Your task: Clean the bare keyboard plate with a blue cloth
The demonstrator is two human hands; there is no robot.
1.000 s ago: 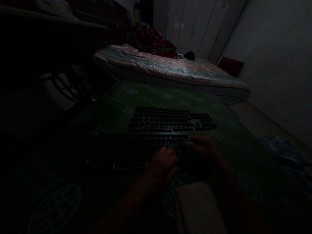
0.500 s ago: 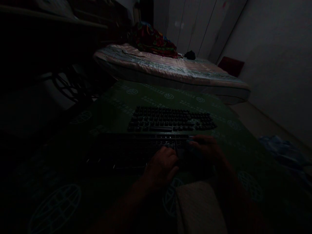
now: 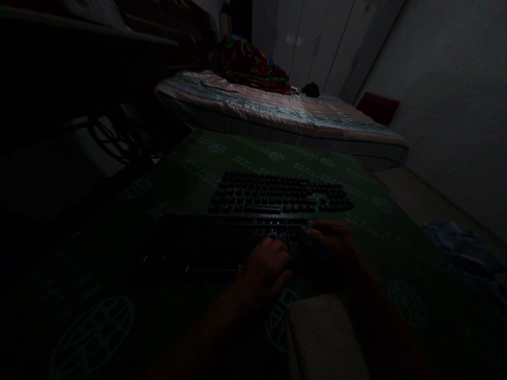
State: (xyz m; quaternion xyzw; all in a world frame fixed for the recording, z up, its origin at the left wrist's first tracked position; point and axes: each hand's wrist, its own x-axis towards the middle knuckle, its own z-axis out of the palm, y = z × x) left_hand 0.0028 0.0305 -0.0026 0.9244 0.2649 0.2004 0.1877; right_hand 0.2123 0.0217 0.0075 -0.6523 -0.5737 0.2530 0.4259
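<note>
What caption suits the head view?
Left hand and right hand at a dark keyboard, keycaps laid out beyond on green surface.

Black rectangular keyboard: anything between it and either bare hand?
Left hand: nothing visible, seemingly resting on the keyboard. Right hand: a bluish object it appears to hold over the keyboard's right end, too dark to identify.

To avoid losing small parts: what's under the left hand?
The dark keyboard base shows beyond and left of the left hand; whatever lies directly beneath is covered.
</note>
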